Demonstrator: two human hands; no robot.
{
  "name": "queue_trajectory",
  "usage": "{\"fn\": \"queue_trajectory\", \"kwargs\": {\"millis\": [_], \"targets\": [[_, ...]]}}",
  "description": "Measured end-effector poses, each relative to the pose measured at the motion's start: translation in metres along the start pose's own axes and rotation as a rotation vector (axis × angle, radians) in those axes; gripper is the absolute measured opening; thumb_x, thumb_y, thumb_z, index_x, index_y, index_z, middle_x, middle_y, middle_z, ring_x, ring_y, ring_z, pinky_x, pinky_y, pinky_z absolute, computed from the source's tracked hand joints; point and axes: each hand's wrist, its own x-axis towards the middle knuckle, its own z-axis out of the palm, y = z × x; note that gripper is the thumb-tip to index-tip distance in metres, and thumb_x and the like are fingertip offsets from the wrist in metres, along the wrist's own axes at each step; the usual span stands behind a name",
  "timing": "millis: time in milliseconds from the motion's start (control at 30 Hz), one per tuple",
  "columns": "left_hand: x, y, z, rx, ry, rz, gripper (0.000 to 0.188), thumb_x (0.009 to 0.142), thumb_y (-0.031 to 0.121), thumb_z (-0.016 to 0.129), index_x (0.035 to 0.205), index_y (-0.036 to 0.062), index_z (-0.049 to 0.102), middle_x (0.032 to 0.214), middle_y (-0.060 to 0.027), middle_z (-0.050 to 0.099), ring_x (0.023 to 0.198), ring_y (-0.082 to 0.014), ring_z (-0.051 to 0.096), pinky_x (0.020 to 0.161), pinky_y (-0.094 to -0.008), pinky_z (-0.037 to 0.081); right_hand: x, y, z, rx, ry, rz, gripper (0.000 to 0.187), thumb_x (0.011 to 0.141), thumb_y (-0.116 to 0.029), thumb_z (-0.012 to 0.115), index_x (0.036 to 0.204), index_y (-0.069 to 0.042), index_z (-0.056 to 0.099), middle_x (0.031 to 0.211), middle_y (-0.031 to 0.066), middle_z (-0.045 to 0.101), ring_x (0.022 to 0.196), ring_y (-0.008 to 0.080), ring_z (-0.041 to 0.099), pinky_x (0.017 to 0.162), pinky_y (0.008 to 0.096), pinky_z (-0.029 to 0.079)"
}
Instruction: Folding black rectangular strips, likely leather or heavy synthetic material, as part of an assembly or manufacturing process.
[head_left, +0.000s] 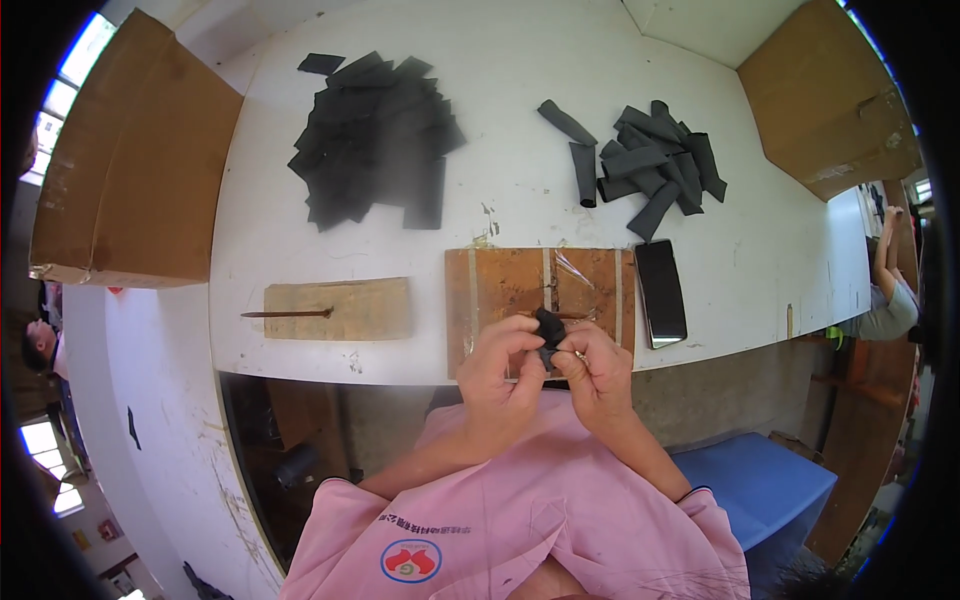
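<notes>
Both my hands meet over the near edge of a brown board (590, 270) covered with clear tape. Between them is a small black piece of fabric (549, 325), bunched up so its shape is partly hidden. My left hand (500, 365) pinches it from the left, thumb and fingers pressed together. From the other side my right hand (597, 368) grips it the same way. Farther off, a heap of flat black fabric pieces (375, 140) lies to the left. To the right is a smaller pile of rolled black fabric tubes (660, 155).
A dark phone (661, 295) lies right of the board. To the left, a thin brown stick (290, 314) rests on a cardboard strip (375, 310). Cardboard boxes stand at the far left (140, 150) and far right (830, 95). A blue stool (755, 485) is below the white table.
</notes>
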Motion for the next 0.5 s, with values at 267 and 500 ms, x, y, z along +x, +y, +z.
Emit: {"fn": "queue_trajectory", "kwargs": {"millis": [267, 500], "targets": [[0.026, 0.027, -0.016, -0.722, -0.097, -0.716, 0.019, 0.074, -0.013, 0.046, 0.088, -0.0006, 0.047, 0.078, -0.0105, 0.059, 0.041, -0.0033, 0.039, 0.035, -0.0173, 0.032, 0.003, -0.01, -0.005, 0.197, -0.009, 0.189, 0.003, 0.076, 0.0, 0.051, 0.075, -0.001, 0.049, 0.07, 0.0073, 0.047, 0.058, 0.0148, 0.048, 0.052, 0.0248, 0.038], [0.043, 0.043, -0.031, -1.586, -0.685, -0.878, 0.035, 0.079, -0.004, 0.047, 0.112, 0.0002, 0.038, 0.095, -0.0147, 0.055, 0.041, -0.002, 0.039, 0.034, -0.0143, 0.029, 0.03, -0.056, -0.033, 0.386, -0.171, 0.104, 0.007, 0.076, -0.004, 0.051, 0.071, -0.001, 0.049, 0.069, 0.0035, 0.046, 0.063, 0.0093, 0.046, 0.055, 0.0219, 0.036]]}}
